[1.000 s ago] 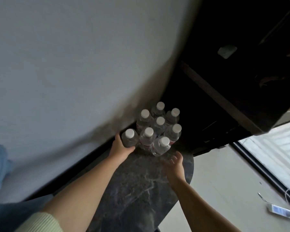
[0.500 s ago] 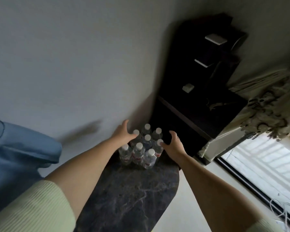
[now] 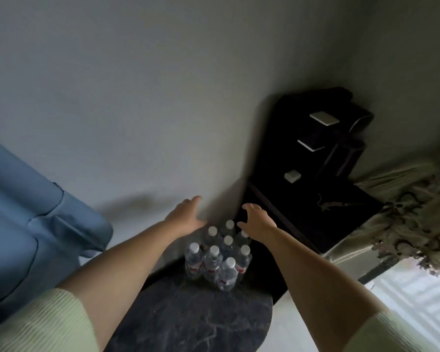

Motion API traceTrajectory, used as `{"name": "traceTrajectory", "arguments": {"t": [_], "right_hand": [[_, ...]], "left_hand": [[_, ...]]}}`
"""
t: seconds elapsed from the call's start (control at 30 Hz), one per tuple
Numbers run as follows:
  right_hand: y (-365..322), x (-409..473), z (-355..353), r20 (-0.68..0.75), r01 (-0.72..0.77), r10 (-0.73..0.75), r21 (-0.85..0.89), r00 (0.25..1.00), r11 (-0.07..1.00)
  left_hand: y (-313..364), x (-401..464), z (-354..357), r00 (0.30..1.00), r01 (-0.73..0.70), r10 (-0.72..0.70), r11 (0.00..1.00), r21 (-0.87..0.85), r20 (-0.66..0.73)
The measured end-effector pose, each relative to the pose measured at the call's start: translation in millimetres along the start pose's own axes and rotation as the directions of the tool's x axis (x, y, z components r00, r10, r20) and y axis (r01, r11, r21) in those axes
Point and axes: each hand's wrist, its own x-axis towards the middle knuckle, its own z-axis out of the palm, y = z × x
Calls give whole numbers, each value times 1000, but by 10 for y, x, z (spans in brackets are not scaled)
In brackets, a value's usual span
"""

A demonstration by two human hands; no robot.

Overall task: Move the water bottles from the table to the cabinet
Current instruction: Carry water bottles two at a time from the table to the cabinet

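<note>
A cluster of clear water bottles (image 3: 219,255) with white caps stands upright at the far edge of the dark marble bench (image 3: 188,323), close against the grey wall (image 3: 137,97) and just beside the black cabinet (image 3: 313,194). The left hand (image 3: 186,214) hovers above the far left side of the cluster with fingers spread, grasping nothing. The right hand (image 3: 255,221) is likewise spread and empty, above the bottles at the cluster's far right, next to the cabinet's near edge.

8 bottles (image 3: 217,260), 2 hands (image 3: 186,218)
</note>
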Motion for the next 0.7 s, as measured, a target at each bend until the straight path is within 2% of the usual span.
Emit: {"name": "traceTrajectory", "arguments": {"t": [0.13, 0.23, 0.47, 0.57, 0.7], "right_hand": [[-41, 176, -8, 79, 117, -113, -48, 990, 992], [-17, 284, -19, 155, 219, -204, -85, 967, 972], [-60, 428, -56, 275, 397, -349, -146, 896, 906], [-317, 314, 81, 313, 537, -475, -150, 822, 830], [-841, -56, 407, 377, 707, -625, -129, 683, 695]], "left_hand": [[12, -75, -55, 991, 123, -123, 992, 8, -59], [73, -168, 21, 963, 244, -248, 968, -54, -103], [281, -609, 420, 901, 393, -414, 905, -163, -128], [207, -992, 462, 832, 496, -531, 841, -215, -160], [23, -1745, 435, 693, 623, -682, 730, -280, -236]]}}
